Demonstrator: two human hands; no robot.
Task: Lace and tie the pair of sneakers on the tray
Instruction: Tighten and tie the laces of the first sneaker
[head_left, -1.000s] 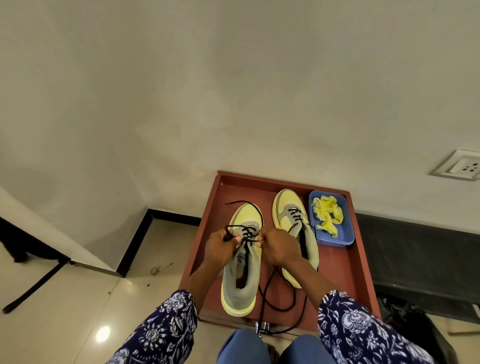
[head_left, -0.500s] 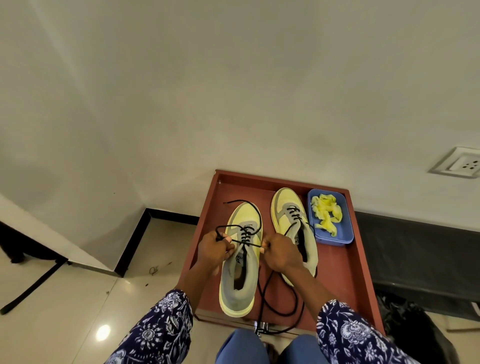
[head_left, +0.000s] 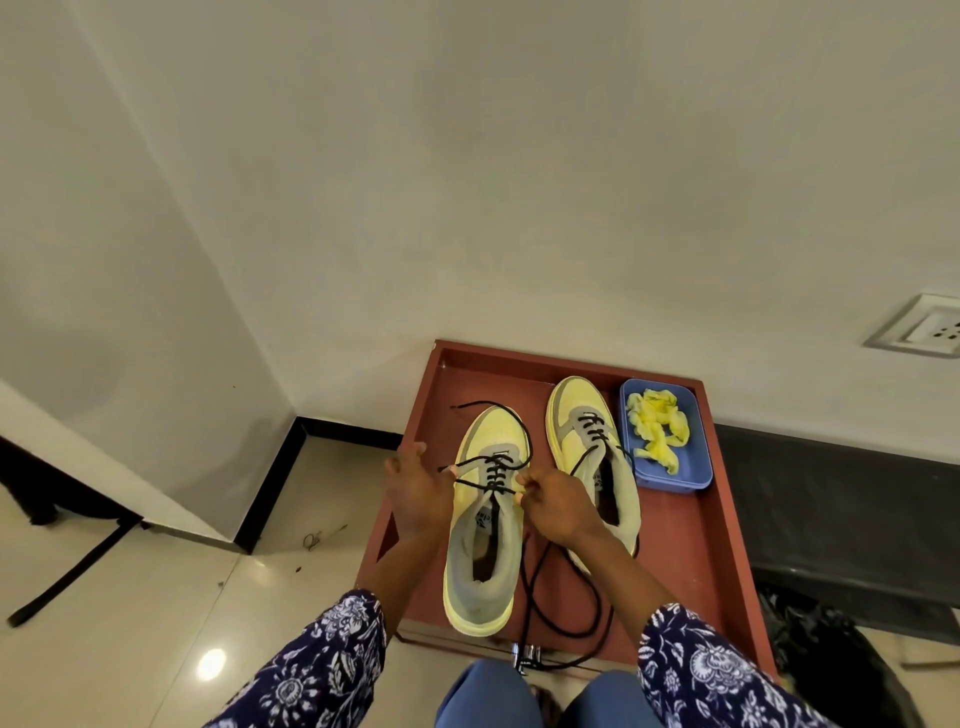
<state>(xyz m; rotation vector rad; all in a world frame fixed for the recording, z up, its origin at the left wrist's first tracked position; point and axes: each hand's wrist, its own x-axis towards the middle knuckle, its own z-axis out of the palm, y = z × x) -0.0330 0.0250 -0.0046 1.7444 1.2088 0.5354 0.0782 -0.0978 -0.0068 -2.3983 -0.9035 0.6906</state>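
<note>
Two yellow-and-grey sneakers lie side by side on a red-brown tray, toes pointing away from me. My hands work on the left sneaker, which has a black lace crossed through its upper eyelets. My left hand pinches one strand at the shoe's left side, its other fingers spread upward. At the right side my right hand pinches the other strand. One lace end curls over the toe. The right sneaker is partly laced, and its long loose lace loops on the tray between the shoes.
A blue tub holding crumpled yellow material sits in the tray's far right corner. The tray stands against a white wall, above a tiled floor. A wall socket is at the right. My knees are at the tray's near edge.
My left hand has moved left and drawn its strand outward, with its fingers now spread. My right hand has stayed at the eyelets, still pinching the lace.
</note>
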